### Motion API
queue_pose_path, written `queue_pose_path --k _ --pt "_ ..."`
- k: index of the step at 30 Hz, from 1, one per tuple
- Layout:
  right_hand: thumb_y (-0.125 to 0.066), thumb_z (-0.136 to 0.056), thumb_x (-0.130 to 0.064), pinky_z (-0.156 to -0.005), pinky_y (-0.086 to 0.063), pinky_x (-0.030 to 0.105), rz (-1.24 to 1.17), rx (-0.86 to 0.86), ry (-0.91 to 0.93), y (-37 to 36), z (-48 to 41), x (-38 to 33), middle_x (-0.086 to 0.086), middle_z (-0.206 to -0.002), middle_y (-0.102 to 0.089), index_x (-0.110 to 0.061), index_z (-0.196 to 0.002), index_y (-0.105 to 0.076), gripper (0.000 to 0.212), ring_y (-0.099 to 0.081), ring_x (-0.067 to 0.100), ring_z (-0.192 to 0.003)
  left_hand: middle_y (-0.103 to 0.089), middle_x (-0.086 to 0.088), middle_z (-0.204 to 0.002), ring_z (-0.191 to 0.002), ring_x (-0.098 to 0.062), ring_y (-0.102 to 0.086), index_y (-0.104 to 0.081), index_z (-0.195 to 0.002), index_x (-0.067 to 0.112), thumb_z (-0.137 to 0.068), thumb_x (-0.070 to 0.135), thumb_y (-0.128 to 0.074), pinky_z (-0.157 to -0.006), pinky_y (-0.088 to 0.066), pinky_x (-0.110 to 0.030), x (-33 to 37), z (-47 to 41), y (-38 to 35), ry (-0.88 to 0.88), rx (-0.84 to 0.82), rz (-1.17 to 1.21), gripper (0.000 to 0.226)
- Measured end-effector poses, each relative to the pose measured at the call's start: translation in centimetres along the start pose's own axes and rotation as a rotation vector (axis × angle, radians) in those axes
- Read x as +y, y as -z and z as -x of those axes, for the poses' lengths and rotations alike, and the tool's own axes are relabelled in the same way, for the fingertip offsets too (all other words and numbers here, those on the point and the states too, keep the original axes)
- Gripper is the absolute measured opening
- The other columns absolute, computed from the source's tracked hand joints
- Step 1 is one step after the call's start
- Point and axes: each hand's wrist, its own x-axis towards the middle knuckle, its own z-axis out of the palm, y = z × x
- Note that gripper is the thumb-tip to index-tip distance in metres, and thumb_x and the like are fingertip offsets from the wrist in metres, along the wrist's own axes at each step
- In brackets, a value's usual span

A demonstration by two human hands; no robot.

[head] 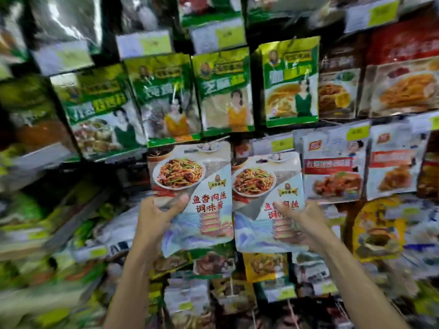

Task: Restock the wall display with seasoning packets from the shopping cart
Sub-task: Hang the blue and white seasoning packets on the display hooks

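Packed wall display (273,131), packets hanging in rows, yellow price tags (282,144) on the hooks. Left hand (156,219) pinching one pale-blue seasoning packet (192,193) at its lower left edge, thumb across the front. Right hand (301,222) gripping a matching second packet (266,205) at its lower right, thumb on the front. Both held upright, faces out, side by side and touching, level with the row under the green packets (223,91). Probably lining up top holes with a peg; hook itself hidden. Cart not in view.

Glossy plastic seasoning packets (192,193)
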Motion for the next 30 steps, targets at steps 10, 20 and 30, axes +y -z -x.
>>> queue_pose_path --k 10,20,30 --pt "-0.084 -0.043 -0.057 -0.043 -0.046 0.025 -0.019 -0.116 -0.075 -11.6 -4.3 2.5 0.000 -0.063 -0.068 -0.023 -0.065 -0.072 0.042 -0.063 0.014 -0.051 -0.075 -0.005 -0.079 -0.072 -0.018 -0.070 -0.075 -0.070 0.011 -0.076 0.011 -0.076 -0.061 -0.056 -0.032 -3.9 -1.3 10.8 0.032 0.127 -0.048 0.005" --pt "-0.079 -0.076 -0.031 -0.057 -0.056 0.046 -0.064 -0.060 -0.150 -11.3 -6.8 2.2 0.011 -0.087 -0.075 -0.014 -0.092 -0.070 0.025 -0.073 0.032 -0.072 -0.069 0.002 -0.062 -0.057 -0.013 -0.064 -0.067 -0.054 0.013 -0.067 0.026 -0.076 -0.054 -0.050 -0.031 -6.0 -2.6 9.9 0.130 0.121 -0.024 0.020" --pt "-0.077 -0.079 -0.029 -0.052 -0.056 0.040 -0.033 -0.071 -0.207 -11.7 -8.5 1.7 0.007 -0.080 -0.076 -0.011 -0.094 -0.068 0.025 -0.073 0.028 -0.066 -0.062 -0.013 -0.061 -0.058 -0.017 -0.059 -0.050 -0.058 -0.012 -0.079 0.009 -0.071 -0.054 -0.051 -0.031 -6.3 -3.1 8.2 0.118 0.151 0.007 0.036"
